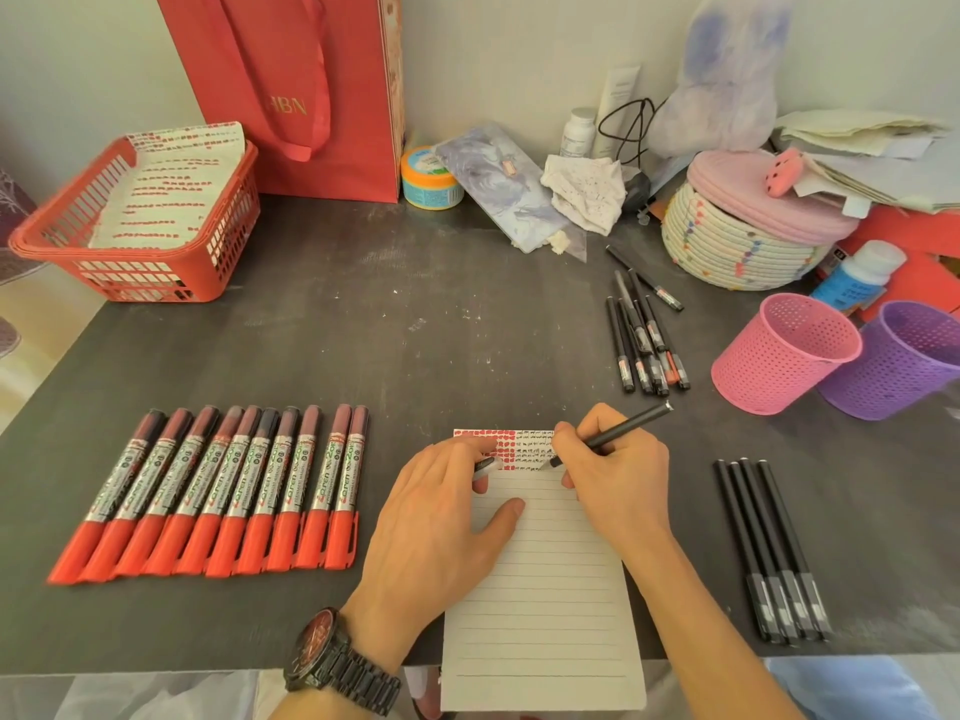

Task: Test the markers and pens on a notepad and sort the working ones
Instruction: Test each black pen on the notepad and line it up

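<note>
Pen, slim black plastic: likely light, rigid; right hand pinches it near the tip, nib on white lined notepad. Left hand steadies pad, pinching its cap.

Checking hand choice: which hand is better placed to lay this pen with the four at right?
Right, probably: the right hand grips the pen, the four black pens lie on its side; left hand holds a cap.

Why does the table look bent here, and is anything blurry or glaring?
Head view: the wide-angle lens bows the table edges; light is soft and even, with faint shadows under the left hand and right hand; no harsh glare, just sheen on the red markers; the purple cup at the edge looks slightly soft.
</note>
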